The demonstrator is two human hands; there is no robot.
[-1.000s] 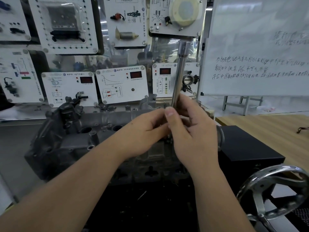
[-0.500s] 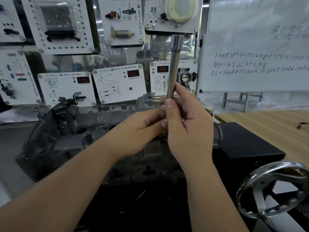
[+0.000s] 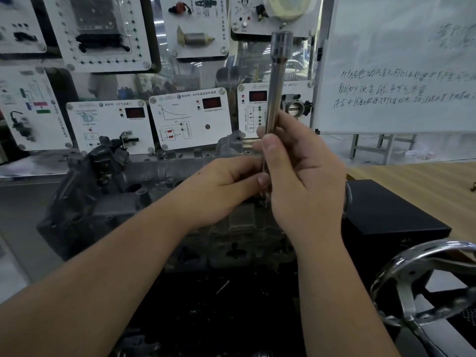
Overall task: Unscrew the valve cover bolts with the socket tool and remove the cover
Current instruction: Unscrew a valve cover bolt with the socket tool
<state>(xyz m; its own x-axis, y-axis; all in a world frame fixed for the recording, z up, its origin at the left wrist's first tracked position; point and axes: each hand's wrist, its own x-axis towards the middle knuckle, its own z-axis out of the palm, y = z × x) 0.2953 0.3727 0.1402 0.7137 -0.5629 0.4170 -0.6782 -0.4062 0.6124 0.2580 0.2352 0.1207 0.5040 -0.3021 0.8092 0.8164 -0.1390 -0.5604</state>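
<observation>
Head view, engine on stand. Right hand point(image 3: 304, 176) grips the socket tool point(image 3: 277, 91) partway up its shaft, thumb and fingers point(image 3: 269, 145) wrapped round it; tool stands near upright, thick end at top. Left hand point(image 3: 226, 186) pinches the shaft low down, just above where it meets the engine, fingers curled onto it. Tool's lower tip is hidden behind both hands, so whether it sits on a bolt cannot be told; prob. it does.

Valve cover point(image 3: 154, 173): grey casting, lying across the top of the engine, beneath and left of the hands. It is on the engine, not lifted.

Progress (judged): early to mid stage. Unscrewing appears under way at one bolt near the cover's right end. How many bolts are already out is not visible. Left to do: remaining bolts, then lifting the cover off.

Writing: whiteboard point(image 3: 401, 63) at right carries handwritten Chinese lines, too blurred to read with confidence. Training panels point(image 3: 190, 117) behind the engine show red digital displays, a curve graph and small printed Chinese headings, illegible at this res. No brand readable.
</observation>
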